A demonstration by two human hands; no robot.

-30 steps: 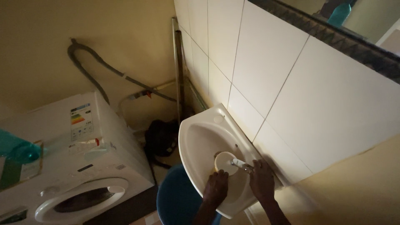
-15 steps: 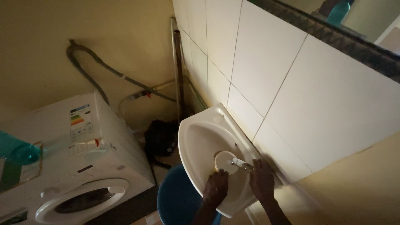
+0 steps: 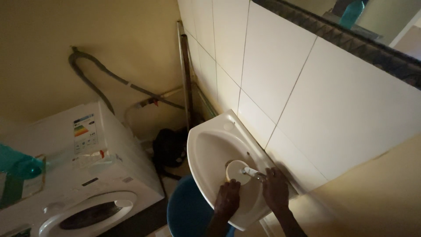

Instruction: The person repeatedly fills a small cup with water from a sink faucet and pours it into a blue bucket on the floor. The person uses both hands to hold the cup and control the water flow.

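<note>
A white wall-hung washbasin [image 3: 210, 145] carries the things here, fixed against the tiled wall on the right. Inside its bowl, toward the near end, sits a small round cream-coloured dish [image 3: 235, 170] under the spout of the tap [image 3: 252, 172], which is mounted on the basin's right rim. Left of the basin, a white washing machine [image 3: 109, 175] stands on the floor [image 3: 173, 169]; a teal plastic bottle [image 3: 19, 164] lies on its top at the far left. A blue bucket [image 3: 186, 210] stands on the floor below the basin.
</note>
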